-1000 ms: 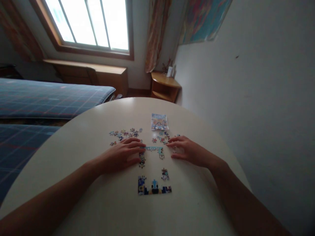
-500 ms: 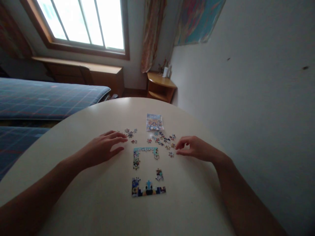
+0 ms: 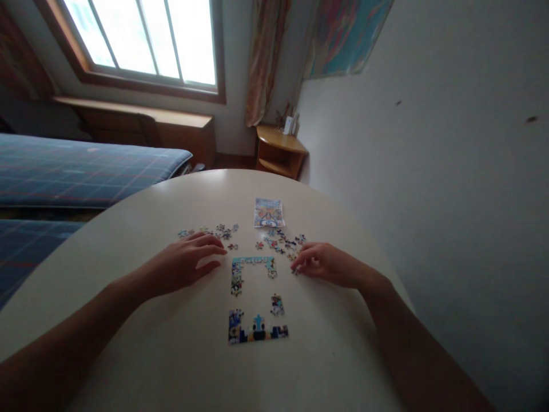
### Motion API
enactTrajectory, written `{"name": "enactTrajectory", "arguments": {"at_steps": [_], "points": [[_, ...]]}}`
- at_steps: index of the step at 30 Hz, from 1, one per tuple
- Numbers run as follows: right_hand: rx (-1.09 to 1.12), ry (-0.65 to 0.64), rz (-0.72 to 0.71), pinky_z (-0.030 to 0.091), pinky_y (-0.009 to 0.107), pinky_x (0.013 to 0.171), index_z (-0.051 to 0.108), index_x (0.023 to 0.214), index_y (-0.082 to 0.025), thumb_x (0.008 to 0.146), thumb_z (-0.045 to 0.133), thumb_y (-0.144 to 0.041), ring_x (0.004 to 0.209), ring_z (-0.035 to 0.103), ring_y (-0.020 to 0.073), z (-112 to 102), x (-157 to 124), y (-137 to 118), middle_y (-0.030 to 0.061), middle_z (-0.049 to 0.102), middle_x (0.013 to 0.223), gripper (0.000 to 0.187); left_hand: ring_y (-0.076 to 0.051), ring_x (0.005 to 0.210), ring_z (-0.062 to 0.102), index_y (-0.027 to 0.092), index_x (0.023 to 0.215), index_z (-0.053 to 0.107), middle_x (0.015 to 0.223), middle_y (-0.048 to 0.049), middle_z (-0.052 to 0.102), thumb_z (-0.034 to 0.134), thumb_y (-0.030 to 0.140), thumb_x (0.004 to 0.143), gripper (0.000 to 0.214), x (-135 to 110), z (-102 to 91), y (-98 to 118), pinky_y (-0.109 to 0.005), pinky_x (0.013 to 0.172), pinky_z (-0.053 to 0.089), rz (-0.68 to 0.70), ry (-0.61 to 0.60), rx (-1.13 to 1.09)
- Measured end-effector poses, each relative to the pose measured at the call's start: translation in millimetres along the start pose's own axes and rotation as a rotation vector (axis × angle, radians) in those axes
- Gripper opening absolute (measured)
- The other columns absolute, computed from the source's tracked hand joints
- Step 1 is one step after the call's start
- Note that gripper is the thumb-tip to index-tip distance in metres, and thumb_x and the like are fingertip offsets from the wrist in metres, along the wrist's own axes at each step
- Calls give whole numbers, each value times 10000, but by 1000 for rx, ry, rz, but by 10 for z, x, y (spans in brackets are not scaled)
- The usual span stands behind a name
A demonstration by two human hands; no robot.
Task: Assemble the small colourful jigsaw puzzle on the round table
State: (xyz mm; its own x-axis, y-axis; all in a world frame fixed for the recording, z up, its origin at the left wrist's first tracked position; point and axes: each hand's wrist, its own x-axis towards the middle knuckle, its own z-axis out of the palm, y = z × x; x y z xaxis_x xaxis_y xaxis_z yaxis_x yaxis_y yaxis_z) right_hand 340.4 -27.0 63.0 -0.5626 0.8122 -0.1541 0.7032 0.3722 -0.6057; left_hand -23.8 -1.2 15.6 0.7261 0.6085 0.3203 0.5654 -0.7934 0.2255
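Observation:
A partly joined jigsaw puzzle (image 3: 237, 279) lies on the round pale table (image 3: 193, 355), its border in separate sections around a bare middle. Left of it, my left hand (image 3: 189, 260) rests with fingers apart, holding nothing, close to several loose pieces (image 3: 223, 231). My right hand (image 3: 323, 263) is lowered to the tabletop on the other side. Its fingertips close on a single puzzle piece (image 3: 294, 271), which they partly cover. More loose pieces (image 3: 278, 243) are scattered between the hands, above the border.
Beyond the pieces lies a small picture sheet (image 3: 269, 213). A bed with a plaid cover (image 3: 94, 171) stands at the left, and a white wall (image 3: 450, 200) runs along the right. A wooden corner shelf (image 3: 281, 143) is behind the table.
My right hand has moved left and its fingers have come onto the puzzle piece beside it. My left hand has shifted slightly right and down, uncovering some loose pieces.

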Motion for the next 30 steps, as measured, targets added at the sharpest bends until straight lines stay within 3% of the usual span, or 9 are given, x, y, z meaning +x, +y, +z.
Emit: {"name": "enactTrajectory", "arguments": {"at_steps": [3, 8, 14, 19, 24, 30], "points": [[-40, 21, 14, 468, 270, 730, 748, 1001, -191, 881, 599, -220, 767, 590, 137, 0, -12, 0, 50, 666, 937, 194, -215, 1073, 621, 255, 1111, 705, 1145, -59, 685, 528, 344, 975, 240, 5, -3, 4, -402, 965, 516, 2, 13, -10], [-164, 50, 94, 451, 286, 706, 716, 925, -176, 806, 732, -390, 775, 583, 168, 7, -12, -47, 48, 654, 883, 246, -216, 1067, 627, 258, 1096, 713, 1140, -56, 688, 531, 347, 975, 236, 11, -6, 23, -396, 942, 530, -5, 34, -19], [-170, 15, 42, 460, 286, 757, 715, 951, -185, 836, 670, -246, 813, 584, 160, 52, -19, -99, 51, 645, 946, 138, -211, 1064, 626, 252, 1094, 705, 1130, -57, 686, 532, 336, 975, 226, 28, 7, 76, -393, 943, 532, 21, 36, -45], [-175, 42, 71, 460, 297, 754, 682, 998, -174, 795, 749, -362, 825, 579, 175, 63, -19, -74, 55, 637, 955, 284, -215, 1074, 619, 262, 1128, 693, 1146, -54, 680, 543, 336, 969, 231, 38, 10, 141, -390, 938, 534, 16, 11, -68], [-187, 35, 82, 446, 285, 739, 692, 939, -164, 816, 731, -317, 816, 576, 169, 77, 0, -114, 55, 638, 926, 200, -211, 1057, 621, 266, 1124, 693, 1130, -48, 686, 550, 326, 967, 220, 48, 8, 188, -391, 941, 528, 30, 7, -81], [-172, 58, 120, 442, 294, 733, 695, 944, -169, 797, 739, -351, 812, 580, 180, 86, -11, -87, 56, 643, 926, 238, -219, 1069, 615, 259, 1144, 684, 1150, -61, 678, 537, 328, 974, 235, 51, 9, 196, -392, 928, 533, 16, 3, -82]]}}
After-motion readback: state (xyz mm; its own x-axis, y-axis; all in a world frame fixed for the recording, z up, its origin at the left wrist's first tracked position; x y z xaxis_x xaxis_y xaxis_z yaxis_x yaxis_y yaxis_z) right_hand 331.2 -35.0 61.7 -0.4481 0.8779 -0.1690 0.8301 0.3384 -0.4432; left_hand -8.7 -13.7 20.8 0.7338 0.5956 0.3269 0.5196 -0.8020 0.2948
